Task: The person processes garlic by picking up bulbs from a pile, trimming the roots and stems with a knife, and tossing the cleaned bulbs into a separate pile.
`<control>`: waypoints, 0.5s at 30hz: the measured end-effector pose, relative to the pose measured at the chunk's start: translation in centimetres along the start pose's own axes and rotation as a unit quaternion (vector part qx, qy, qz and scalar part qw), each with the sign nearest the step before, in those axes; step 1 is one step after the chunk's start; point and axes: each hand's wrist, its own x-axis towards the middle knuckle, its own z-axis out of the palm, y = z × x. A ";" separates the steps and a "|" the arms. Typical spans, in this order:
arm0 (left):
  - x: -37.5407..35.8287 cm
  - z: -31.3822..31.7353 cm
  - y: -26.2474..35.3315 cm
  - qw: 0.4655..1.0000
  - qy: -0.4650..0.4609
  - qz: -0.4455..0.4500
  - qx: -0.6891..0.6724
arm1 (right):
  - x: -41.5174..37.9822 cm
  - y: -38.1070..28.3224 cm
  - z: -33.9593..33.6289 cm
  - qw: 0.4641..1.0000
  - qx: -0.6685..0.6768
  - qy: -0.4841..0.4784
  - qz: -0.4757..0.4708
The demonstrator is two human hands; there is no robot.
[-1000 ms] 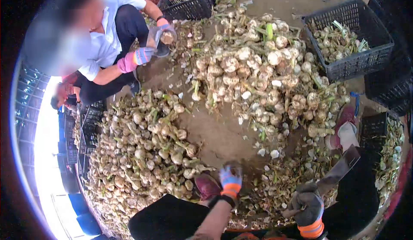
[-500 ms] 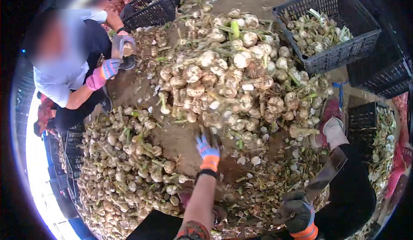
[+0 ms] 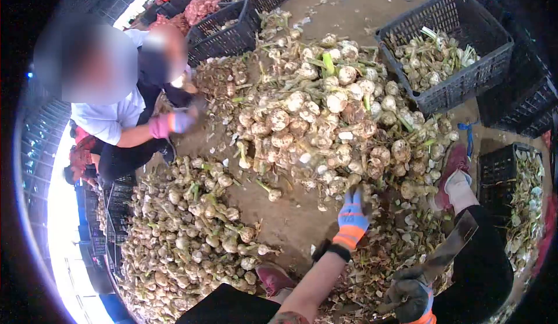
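One large garlic heap (image 3: 317, 115) serves as our landmark in the head view. At its near edge we see our left hand (image 3: 353, 210), its glove's fingers pointing into the bulbs; we cannot tell whether they are spread, pressed together or pinching a bulb. To the right on the near side of the heap, our right hand (image 3: 407, 301) has its fingers curled around the handle of a broad blade (image 3: 450, 245), beside peelings and stalks (image 3: 401, 254). A second garlic heap (image 3: 186, 231) lies to the left of the landmark, on its near side; a black crate (image 3: 459, 86) holding garlic stands to its right. Left of it, a co-worker's gloved hand (image 3: 174, 122) is blurred.

What has just changed: our left hand has shifted rightward along the landmark's near edge, and a lone bulb (image 3: 274, 195) now shows on the ground beside it. For the work in hand, we read this as one bulb set apart and the left hand back among the heaped bulbs.
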 end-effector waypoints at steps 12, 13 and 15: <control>-0.1 4.1 -2.8 0.961 -0.227 0.002 0.157 | 0.6 -0.2 1.5 1.000 -0.012 0.021 0.018; -0.7 3.8 -3.2 0.949 -0.248 -0.060 0.184 | 0.5 -0.1 1.7 1.000 -0.009 0.016 0.017; -2.0 1.8 -3.1 0.965 -0.183 -0.134 0.130 | 0.7 0.0 1.9 1.000 -0.006 0.009 0.007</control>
